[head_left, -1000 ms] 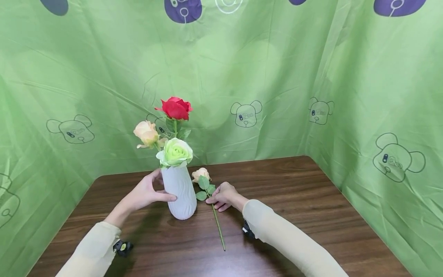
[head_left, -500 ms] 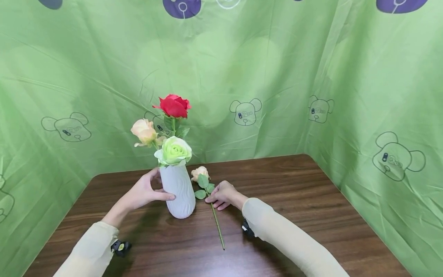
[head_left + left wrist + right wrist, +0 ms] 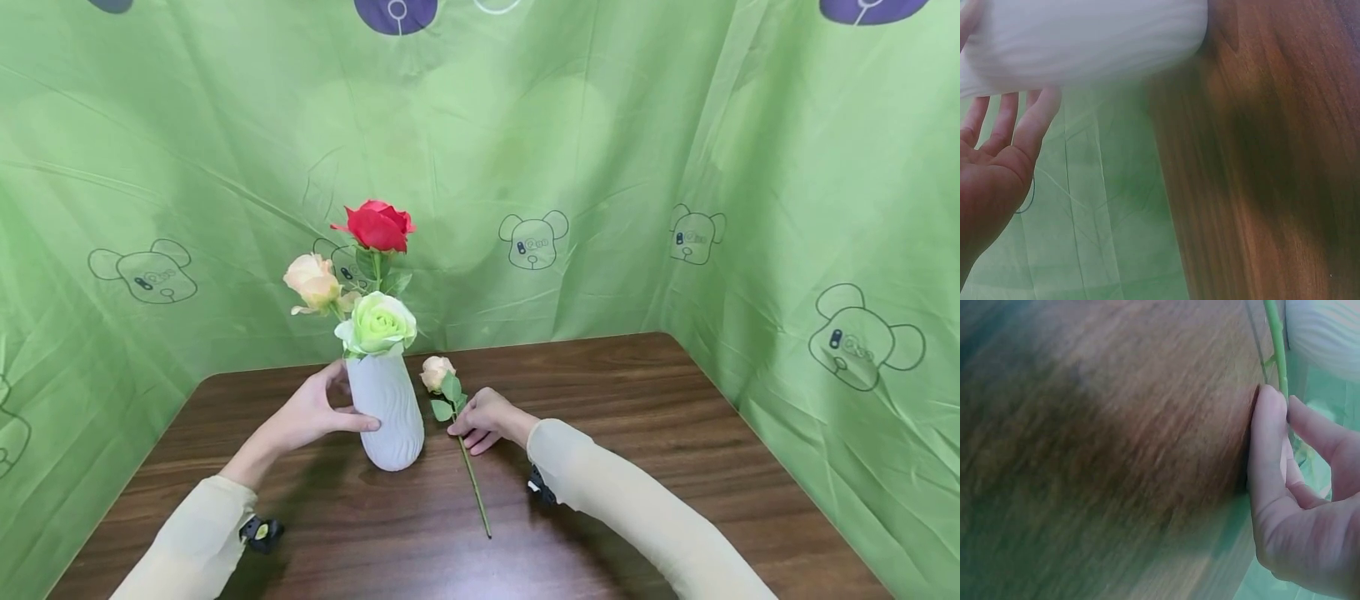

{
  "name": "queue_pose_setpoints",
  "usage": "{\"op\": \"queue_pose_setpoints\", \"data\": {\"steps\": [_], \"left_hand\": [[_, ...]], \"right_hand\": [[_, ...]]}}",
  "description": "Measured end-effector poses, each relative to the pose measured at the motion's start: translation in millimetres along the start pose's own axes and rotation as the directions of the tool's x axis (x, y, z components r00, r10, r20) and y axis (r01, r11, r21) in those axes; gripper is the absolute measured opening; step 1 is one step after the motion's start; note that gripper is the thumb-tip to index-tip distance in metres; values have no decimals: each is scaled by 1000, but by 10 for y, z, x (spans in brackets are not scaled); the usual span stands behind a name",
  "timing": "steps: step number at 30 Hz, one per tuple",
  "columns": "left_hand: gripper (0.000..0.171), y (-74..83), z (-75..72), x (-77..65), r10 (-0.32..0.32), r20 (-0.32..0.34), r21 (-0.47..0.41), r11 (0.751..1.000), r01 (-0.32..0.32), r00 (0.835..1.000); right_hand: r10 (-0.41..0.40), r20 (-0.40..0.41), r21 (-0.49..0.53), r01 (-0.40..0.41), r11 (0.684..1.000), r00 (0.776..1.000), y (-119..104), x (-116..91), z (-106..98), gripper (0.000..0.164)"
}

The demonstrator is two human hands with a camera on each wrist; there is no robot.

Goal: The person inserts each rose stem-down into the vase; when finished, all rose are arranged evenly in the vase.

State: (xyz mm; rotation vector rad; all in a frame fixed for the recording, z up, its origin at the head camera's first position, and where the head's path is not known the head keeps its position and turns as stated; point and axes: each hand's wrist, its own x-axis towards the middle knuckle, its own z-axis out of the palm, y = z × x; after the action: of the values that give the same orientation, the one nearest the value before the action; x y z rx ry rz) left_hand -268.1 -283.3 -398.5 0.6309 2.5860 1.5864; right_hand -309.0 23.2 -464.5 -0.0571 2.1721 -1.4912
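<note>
A white ribbed vase [image 3: 386, 421] stands on the table, left of the middle in the head view. My left hand [image 3: 311, 410] holds its side, the thumb across the front and the fingers behind. Out of the vase rise a red rose [image 3: 377, 227], a peach rose [image 3: 311, 282] and a pale green rose [image 3: 378, 323]. To the right of the vase, a second peach rose [image 3: 437, 374] extends low over the table, its stem end toward me. My right hand [image 3: 487, 419] pinches its green stem [image 3: 1277, 344] just below the leaves, between thumb and fingers.
The brown wooden table [image 3: 600, 433] has rounded far corners. Green curtains [image 3: 615, 150] with bear-head prints surround it at the back and sides. A small black device [image 3: 261, 533] sits at the left wrist, another [image 3: 540, 486] at the right.
In my right hand, the peach rose has turned slightly, its head and leaves shifting a little to the right. My left hand and the vase stay as they were.
</note>
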Motion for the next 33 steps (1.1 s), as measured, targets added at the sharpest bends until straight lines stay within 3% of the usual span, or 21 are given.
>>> {"op": "queue_pose_setpoints", "data": {"steps": [8, 19, 33], "left_hand": [[74, -2, -5, 16, 12, 2, 2, 1000, -12, 1000], [74, 10, -21, 2, 5, 2, -1, 1000, -5, 1000], [75, 0, 0, 9, 15, 19, -37, 999, -15, 1000]], "right_hand": [[2, 38, 19, -3, 1000, 999, -18, -32, -61, 10], [26, 92, 161, -41, 986, 995, -89, -136, -296, 15], [-48, 149, 354, -8, 935, 988, -237, -348, -582, 25]]}}
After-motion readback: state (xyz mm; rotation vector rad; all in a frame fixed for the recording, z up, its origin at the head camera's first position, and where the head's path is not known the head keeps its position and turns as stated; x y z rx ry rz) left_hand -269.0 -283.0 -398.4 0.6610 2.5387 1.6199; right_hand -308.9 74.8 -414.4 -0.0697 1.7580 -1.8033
